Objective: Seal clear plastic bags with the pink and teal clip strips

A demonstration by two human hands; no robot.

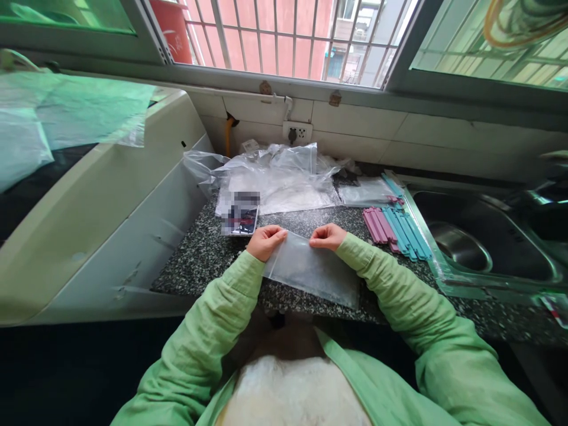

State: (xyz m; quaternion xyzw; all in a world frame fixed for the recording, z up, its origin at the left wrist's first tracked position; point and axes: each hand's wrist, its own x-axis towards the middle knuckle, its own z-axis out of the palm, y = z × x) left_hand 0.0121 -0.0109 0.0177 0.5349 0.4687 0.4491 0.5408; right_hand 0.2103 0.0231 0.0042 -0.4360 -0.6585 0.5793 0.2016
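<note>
A translucent plastic zip bag (315,269) lies slanted over the front of the speckled counter, between my two hands. My left hand (266,241) pinches its upper left corner, near the zip strip. With thumb and fingers together, my right hand (328,236) grips the bag's upper edge farther right. Beyond my left hand is a phone (243,216) with a partly blurred screen. Pink bag-sealing clips (377,226) and blue ones (406,234) are bunched to the right of my right hand.
Clear plastic bags (284,177) are heaped at the back of the counter (190,260), with a smaller stack of bags (368,192) beside them. A metal sink (461,242) borders the right side. At left stands a big cream-coloured appliance (173,130). A wall socket (297,133) sits behind.
</note>
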